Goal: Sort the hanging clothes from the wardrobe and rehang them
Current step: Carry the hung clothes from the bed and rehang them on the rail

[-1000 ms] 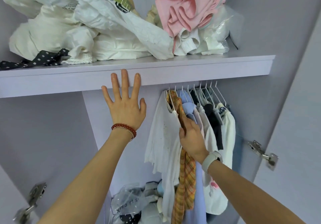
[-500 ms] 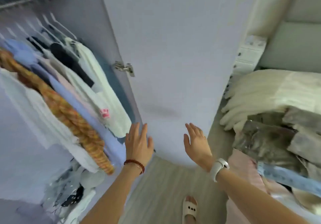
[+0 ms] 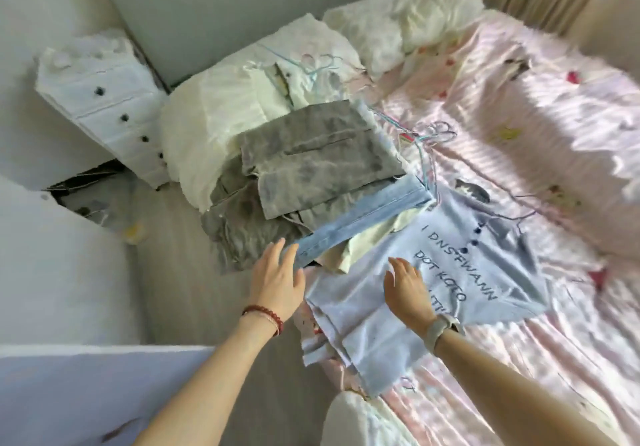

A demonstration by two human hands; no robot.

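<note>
Turned from wardrobe to bed (image 3: 519,359). Left hand (image 3: 277,281) spread, empty, at denim edge of clothes pile (image 3: 311,168); right hand (image 3: 407,288) spread flat over pale-blue printed shirt (image 3: 460,255). Picking next garment to rehang.

A pile of clothes lies on the bed's near left edge: mottled grey trousers (image 3: 311,155) on top, a folded light-blue denim piece (image 3: 363,220) under them, a cream garment (image 3: 367,241) peeking out beneath, and nearest, spread flat, a pale blue shirt (image 3: 433,272) printed with dark letters.
</note>
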